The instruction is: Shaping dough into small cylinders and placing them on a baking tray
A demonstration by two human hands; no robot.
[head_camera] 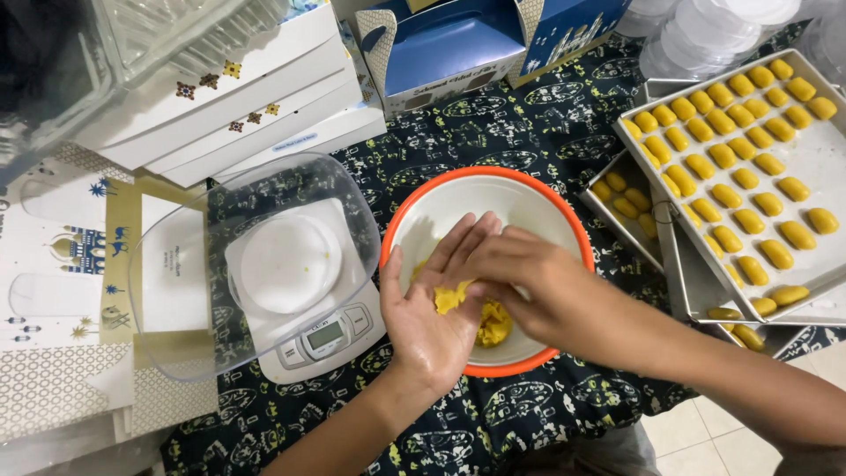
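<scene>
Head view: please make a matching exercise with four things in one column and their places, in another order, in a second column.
1. yellow dough
2. kitchen scale
3. shaped yellow pieces
4. white bowl with orange rim

a. in rows on the metal tray
b. under the clear tub
c. on the left hand, pressed by the right hand
d. beneath both hands

Pairs: 1-c, 2-b, 3-a, 4-d

My left hand [432,308] lies palm up, fingers spread; my right hand [529,286] crosses over, fingertips pinching onto that palm.
</scene>
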